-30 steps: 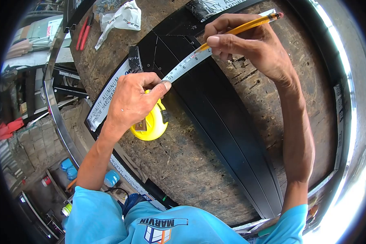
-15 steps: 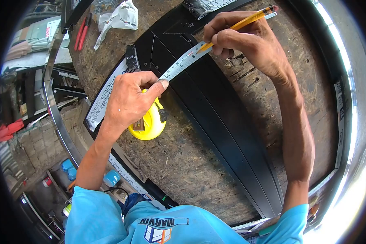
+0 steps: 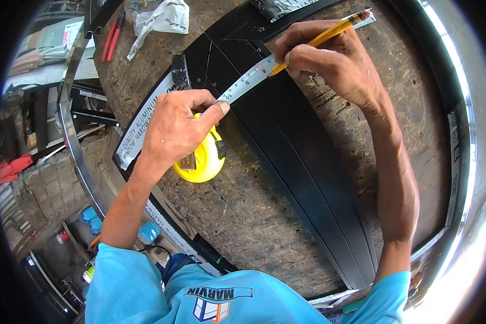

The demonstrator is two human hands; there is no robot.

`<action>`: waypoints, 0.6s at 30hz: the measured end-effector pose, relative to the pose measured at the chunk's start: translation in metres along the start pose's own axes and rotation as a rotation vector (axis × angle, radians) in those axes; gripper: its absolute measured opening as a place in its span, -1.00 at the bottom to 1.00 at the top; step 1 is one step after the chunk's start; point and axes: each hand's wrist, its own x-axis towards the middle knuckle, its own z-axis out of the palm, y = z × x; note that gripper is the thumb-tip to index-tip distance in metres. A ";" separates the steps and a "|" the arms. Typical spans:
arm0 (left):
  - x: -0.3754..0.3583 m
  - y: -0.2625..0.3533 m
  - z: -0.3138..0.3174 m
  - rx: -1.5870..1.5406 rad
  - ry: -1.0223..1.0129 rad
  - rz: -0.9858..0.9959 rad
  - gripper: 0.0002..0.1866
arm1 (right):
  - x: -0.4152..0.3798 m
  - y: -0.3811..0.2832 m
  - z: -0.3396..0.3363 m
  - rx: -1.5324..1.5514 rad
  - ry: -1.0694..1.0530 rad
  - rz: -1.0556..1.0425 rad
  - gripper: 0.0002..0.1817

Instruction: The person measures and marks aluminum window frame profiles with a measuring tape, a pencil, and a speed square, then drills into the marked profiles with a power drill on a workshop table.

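Observation:
My left hand (image 3: 173, 132) is closed on a tape measure, its thumb pressing on the blade (image 3: 247, 81) beside the mark 10. The yellow case (image 3: 206, 164) shows below that palm, above the wooden tabletop. In my right hand (image 3: 335, 65) a yellow pencil (image 3: 329, 34) is pinched together with the far part of the blade. The pencil's point is at the blade near the 8, and the blade's end sticks out past the hand. Under the blade lies a long black metal profile (image 3: 302, 156), crossing at a corner joint with another black piece.
Red-handled pliers (image 3: 112, 39) and a crumpled white plastic packet (image 3: 162, 19) lie at the back left of the worn wooden tabletop (image 3: 221, 216). Black frame pieces with printed protective film (image 3: 140, 132) run along the edges. A shiny metal strip (image 3: 75, 146) curves along the left.
The view has shifted slightly. My right hand and the pencil have moved a little, and more of the blade's end shows past the hand. Both grips stay the same.

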 end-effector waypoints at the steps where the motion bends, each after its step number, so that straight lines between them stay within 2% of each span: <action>1: 0.000 0.001 0.000 0.016 -0.003 -0.007 -0.73 | 0.000 0.000 0.000 -0.010 -0.005 -0.004 -0.73; 6: 0.000 -0.001 0.000 0.018 0.004 0.006 -0.72 | -0.001 -0.005 0.004 -0.043 0.001 0.005 -0.72; 8: 0.000 -0.001 0.000 0.025 0.005 0.013 -0.72 | -0.002 0.002 0.007 -0.090 0.067 -0.061 -0.72; 18: 0.000 -0.002 0.002 0.016 0.015 0.013 -0.72 | -0.002 0.004 0.008 -0.105 0.065 -0.077 -0.73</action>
